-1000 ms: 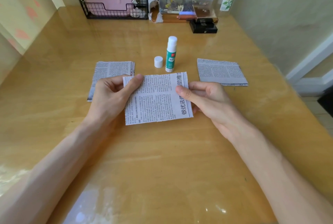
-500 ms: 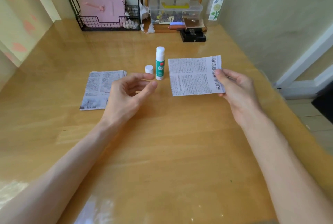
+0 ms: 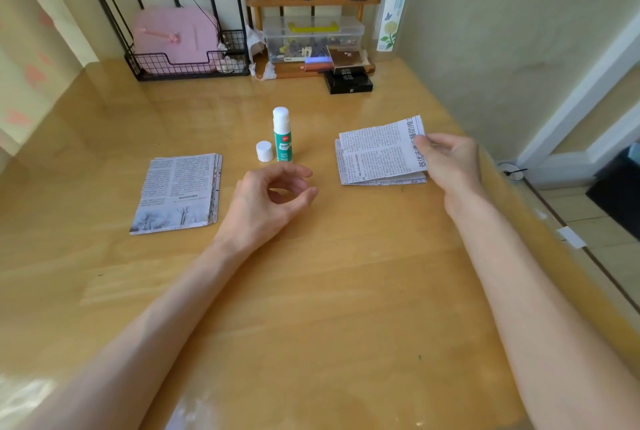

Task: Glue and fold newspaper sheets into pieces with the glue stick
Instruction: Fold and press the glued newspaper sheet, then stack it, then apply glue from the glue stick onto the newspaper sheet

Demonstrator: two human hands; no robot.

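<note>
My right hand (image 3: pixel 446 163) pinches the right edge of a folded newspaper piece (image 3: pixel 377 152) and holds it just over the small pile of folded pieces (image 3: pixel 381 182) at the right of the table. My left hand (image 3: pixel 273 194) hovers near the middle with loosely curled fingers and holds nothing. Just beyond it the green and white glue stick (image 3: pixel 282 135) stands upright and uncapped. Its white cap (image 3: pixel 264 151) sits beside it on the left. A stack of newspaper sheets (image 3: pixel 178 190) lies at the left.
The wooden table (image 3: pixel 311 291) ends at a right edge near the wall. At the back stand a black wire basket (image 3: pixel 187 66) with a pink item, a small wooden shelf (image 3: pixel 311 0), a clear storage box (image 3: pixel 311 38), black boxes (image 3: pixel 348 81) and a tall bottle (image 3: pixel 393 3).
My left hand let go of the folded piece. My right hand carried it from the middle of the table to the right, over the pile of folded pieces.
</note>
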